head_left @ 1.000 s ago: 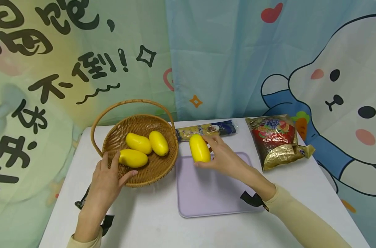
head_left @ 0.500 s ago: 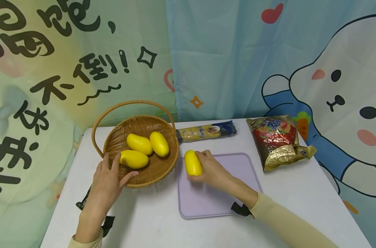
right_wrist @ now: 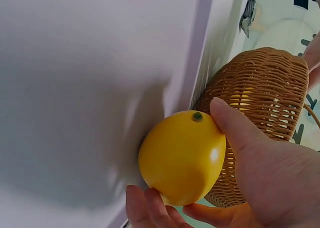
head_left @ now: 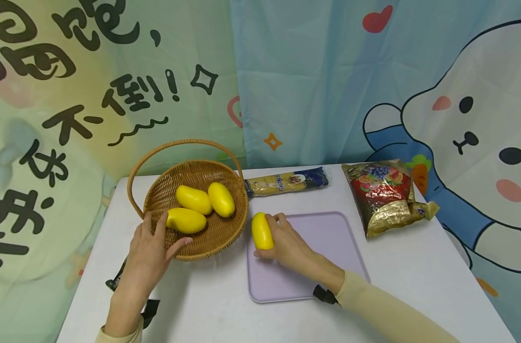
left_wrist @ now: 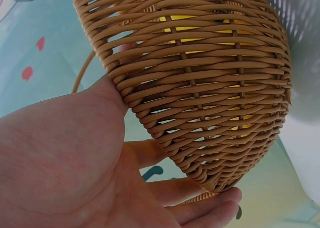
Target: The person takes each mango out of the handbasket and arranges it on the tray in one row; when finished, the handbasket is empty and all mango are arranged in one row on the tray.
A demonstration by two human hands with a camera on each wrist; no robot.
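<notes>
My right hand (head_left: 291, 247) holds a yellow mango (head_left: 261, 232) between thumb and fingers, low over the left side of a pale purple tray (head_left: 324, 233). Its green stem end shows in the right wrist view; whether the mango touches the tray I cannot tell. A brown wicker basket (head_left: 166, 188) with a tall handle tilts towards me at the left. Inside it lie three more mangoes, one of them (head_left: 221, 199) at the right. My left hand (head_left: 146, 255) grips the basket's left rim, and in the left wrist view its thumb and fingers reach over the woven edge.
A long packet (head_left: 286, 182), apparently of noodles, lies behind the tray. To the right stands a shiny red and gold bag (head_left: 384, 197). Behind the white table (head_left: 209, 305) hangs a printed curtain (head_left: 294, 85).
My right hand has brought the mango towards me, slightly left and down, from near the long packet to the tray's left side. The left hand and basket hold still.
</notes>
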